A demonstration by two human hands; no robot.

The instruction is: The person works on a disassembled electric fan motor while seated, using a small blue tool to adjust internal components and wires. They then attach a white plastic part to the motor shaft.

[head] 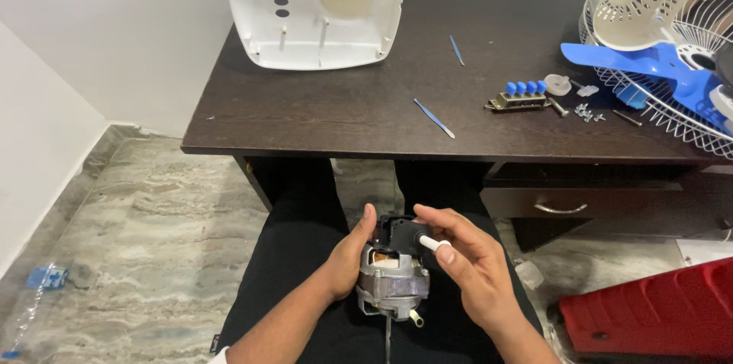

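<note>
Low in the frame's centre, over the person's lap, the left hand [347,257] wraps around the side of a grey metal fan motor [392,278], thumb up against its black top part. The right hand [466,261] pinches a small white knob [435,244] on that black part between thumb and forefinger, the other fingers loosely curled. Beyond, a dark wooden table [343,116] fills the middle of the frame, bearing two thin blue sticks [434,117], a blue-buttoned switch block [521,96] and loose screws [586,112]. At upper centre lies a white plastic housing [314,7]; at upper right, a wire fan guard [672,97] with a blue blade [649,62].
</note>
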